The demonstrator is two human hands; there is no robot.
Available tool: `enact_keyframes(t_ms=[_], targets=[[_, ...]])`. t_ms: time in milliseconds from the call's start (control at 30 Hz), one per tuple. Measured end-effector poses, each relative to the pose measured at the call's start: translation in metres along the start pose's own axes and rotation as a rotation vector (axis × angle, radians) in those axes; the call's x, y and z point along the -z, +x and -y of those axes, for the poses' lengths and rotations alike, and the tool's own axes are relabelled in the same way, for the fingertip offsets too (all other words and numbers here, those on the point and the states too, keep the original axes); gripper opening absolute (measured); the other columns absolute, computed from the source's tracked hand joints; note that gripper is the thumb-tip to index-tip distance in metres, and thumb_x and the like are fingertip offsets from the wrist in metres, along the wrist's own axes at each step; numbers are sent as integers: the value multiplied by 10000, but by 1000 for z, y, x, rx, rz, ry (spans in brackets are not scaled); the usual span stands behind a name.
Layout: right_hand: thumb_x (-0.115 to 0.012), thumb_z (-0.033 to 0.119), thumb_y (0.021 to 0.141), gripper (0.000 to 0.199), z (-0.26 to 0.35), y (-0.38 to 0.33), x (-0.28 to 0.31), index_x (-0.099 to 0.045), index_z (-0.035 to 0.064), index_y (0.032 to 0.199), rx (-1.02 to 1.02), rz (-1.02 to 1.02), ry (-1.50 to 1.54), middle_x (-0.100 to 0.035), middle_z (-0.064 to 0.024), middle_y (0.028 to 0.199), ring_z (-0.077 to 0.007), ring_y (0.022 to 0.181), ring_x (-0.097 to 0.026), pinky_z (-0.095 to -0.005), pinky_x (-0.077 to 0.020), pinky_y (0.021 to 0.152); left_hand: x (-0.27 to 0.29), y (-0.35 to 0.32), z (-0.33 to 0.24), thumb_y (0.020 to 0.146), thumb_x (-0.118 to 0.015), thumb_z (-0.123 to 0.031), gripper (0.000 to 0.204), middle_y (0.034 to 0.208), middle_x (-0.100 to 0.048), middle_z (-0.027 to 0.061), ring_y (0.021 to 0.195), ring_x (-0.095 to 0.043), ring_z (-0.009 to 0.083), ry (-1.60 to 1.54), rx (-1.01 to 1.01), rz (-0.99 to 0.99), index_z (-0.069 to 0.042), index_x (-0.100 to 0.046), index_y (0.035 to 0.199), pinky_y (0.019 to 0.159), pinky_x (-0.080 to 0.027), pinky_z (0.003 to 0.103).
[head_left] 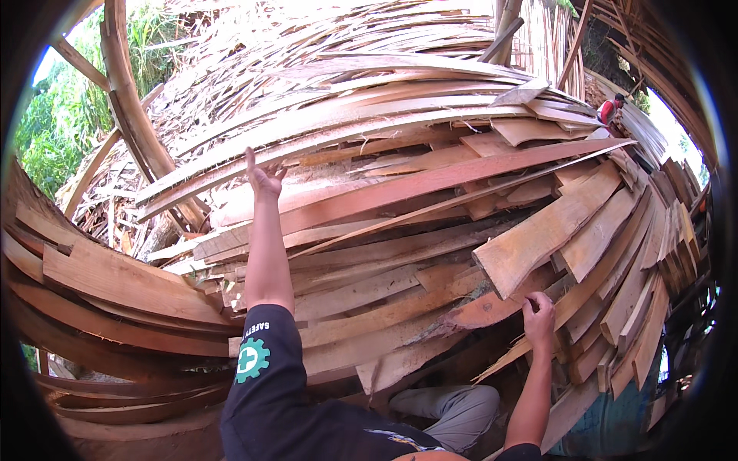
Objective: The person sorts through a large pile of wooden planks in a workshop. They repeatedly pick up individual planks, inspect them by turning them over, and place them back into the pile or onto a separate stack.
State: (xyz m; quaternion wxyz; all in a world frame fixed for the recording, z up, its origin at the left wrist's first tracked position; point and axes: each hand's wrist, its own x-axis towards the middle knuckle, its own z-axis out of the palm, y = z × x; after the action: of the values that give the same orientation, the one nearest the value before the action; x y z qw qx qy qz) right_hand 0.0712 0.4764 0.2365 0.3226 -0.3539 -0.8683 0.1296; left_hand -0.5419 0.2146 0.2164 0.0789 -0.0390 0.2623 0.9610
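My left hand [266, 178] is stretched out over the stack, fingers spread, beside the near edge of a long pale plank [330, 131]. It looks open; whether its fingertips touch the wood I cannot tell. Below it, a long reddish plank [430, 178] slants across the pile. My right hand [540, 315] is raised at the lower right with its fingers curled in and no object showing in them. Closest to it are a broad, rough-sawn board [547, 230] jutting toward me and a reddish-brown board [492, 309] just to its left.
Stacked boards [138, 296] curve along the left, and more board ends [638, 307] stick out at the right. Wooden posts [127, 100] stand at the far left. Loose offcuts [231, 84] heap up behind. Another person in red [610, 112] is at the far right.
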Motion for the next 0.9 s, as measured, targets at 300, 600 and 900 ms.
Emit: enact_keyframes(t_ms=[300,600,900], targets=[[-620,104,791,138,7,3,1,-640,-22,844,1,-10,18,-647,-174,834,-333,811,-624,-407,-481,740,27,63,-2,928,-603,-296,246,932,-671,46,797,-659,221,-202,-138,148,-110,-598,1090,617,-554,373],[-621,91,782,134,11,6,1,-638,-16,862,0,37,54,-649,-183,855,-353,831,-629,-409,-489,748,-48,30,-61,993,-457,-204,322,1163,-550,187,1113,-550,325,-296,-196,282,11,-440,1232,1010,-451,492],[-642,113,804,142,6,0,2,-638,-9,876,-4,67,53,-649,-172,863,-346,837,-626,-403,-487,748,-187,-29,-141,969,-475,-159,476,1249,-422,185,1185,-440,261,-379,-146,310,23,-304,1375,1064,-412,311]])
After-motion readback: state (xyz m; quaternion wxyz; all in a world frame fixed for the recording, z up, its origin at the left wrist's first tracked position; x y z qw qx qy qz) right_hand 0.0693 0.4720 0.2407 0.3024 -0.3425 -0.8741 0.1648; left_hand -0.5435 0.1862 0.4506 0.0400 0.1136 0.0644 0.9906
